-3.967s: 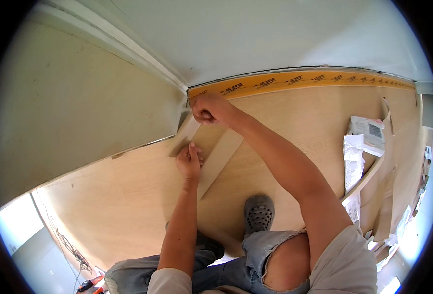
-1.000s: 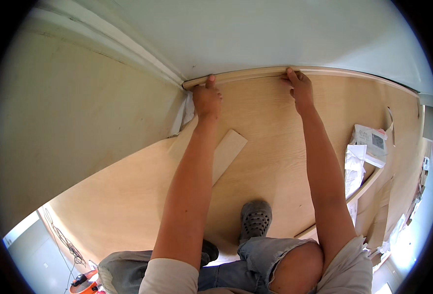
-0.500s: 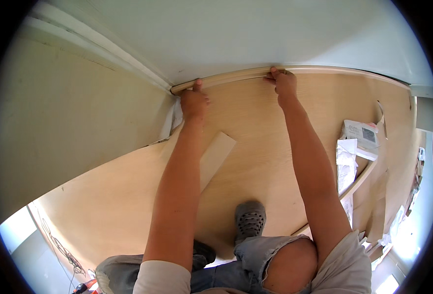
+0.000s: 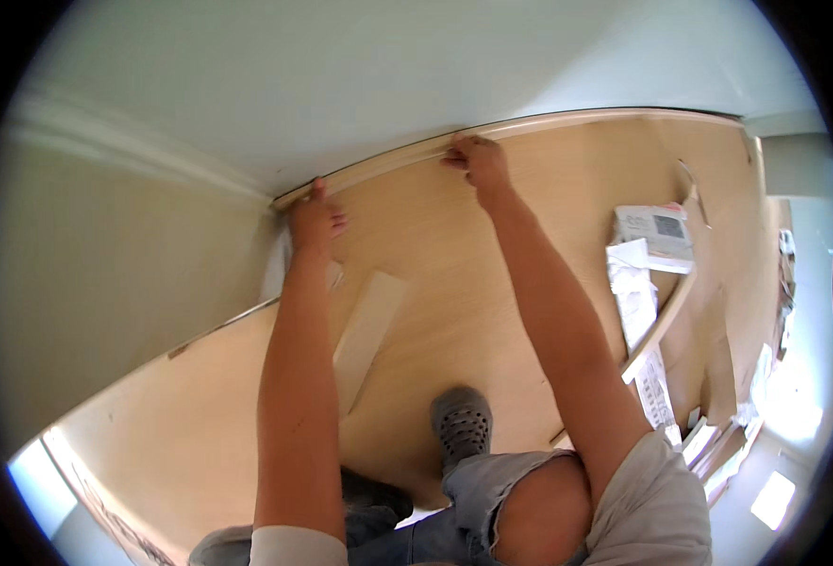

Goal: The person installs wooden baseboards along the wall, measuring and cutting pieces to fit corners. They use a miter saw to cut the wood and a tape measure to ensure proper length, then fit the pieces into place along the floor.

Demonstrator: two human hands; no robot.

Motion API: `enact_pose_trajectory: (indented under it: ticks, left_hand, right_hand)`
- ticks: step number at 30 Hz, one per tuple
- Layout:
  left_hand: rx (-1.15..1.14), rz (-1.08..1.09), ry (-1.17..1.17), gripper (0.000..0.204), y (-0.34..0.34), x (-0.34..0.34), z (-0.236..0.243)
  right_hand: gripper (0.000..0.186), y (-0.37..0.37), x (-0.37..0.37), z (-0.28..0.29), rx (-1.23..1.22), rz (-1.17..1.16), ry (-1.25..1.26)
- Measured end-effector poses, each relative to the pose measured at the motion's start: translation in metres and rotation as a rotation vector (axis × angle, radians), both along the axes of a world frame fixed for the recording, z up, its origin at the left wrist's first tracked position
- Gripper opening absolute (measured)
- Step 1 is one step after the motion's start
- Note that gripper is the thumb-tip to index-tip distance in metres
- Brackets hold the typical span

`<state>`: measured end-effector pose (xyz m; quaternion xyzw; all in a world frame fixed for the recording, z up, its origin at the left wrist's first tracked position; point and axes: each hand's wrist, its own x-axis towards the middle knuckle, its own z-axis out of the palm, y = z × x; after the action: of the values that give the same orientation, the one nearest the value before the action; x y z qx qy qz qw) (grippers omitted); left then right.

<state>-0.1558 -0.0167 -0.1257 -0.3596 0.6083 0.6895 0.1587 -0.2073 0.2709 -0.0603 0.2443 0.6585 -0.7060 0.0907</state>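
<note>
A long, light wooden trim strip runs along the foot of the pale wall, on the far edge of a wood-grain panel. At its left end, by the corner, my left hand is closed with the thumb up against the strip and the other fingers curled below. Farther right, my right hand pinches at the strip's near edge, its fingertips partly hidden. A small, pale flat board piece lies on the panel beside my left forearm.
A greenish side panel closes off the left. At right lie a printed white package, crumpled white paper and a narrow wooden strip. My shoe stands on the panel, near the bottom.
The view has turned, so the corner and both hands sit farther left. My right thumb, on top of the strip before, is now lower at its near edge. My left hand stays by the corner.
</note>
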Motion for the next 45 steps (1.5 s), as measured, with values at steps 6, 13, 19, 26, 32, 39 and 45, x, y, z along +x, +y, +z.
enact_pose_trajectory:
  ticks: [6,13,19,26,32,39,45]
  left_hand:
    - [0.027,0.000,0.027,0.062,0.010,0.001,0.018]
    - [0.041,0.033,-0.007,0.067,-0.004,0.001,0.031]
    - [0.130,-0.028,0.011,0.072,0.000,0.001,-0.007]
    - [0.165,0.065,-0.020,0.053,-0.016,0.001,-0.012]
    - [-0.330,-0.302,0.394,0.026,-0.019,0.031,-0.019]
    - [-0.982,-0.379,0.204,0.028,-0.034,0.189,0.093]
    - [-1.315,-0.313,0.110,0.057,-0.049,0.243,0.065]
  right_hand:
    - [0.029,0.022,-0.007,-0.018,-0.072,-0.224,0.031]
    - [0.034,0.005,-0.014,-0.006,-0.132,-0.257,0.021]
    - [0.026,0.036,-0.011,-0.076,0.481,0.018,0.386]
    - [0.028,-0.028,0.000,-0.038,-0.160,-0.033,0.133]
    - [0.019,-0.016,-0.012,-0.070,-0.034,0.019,0.173]
    - [0.024,-0.034,0.001,-0.017,-0.015,-0.088,-0.020]
    - [0.021,-0.039,0.002,-0.016,-0.058,-0.172,0.016]
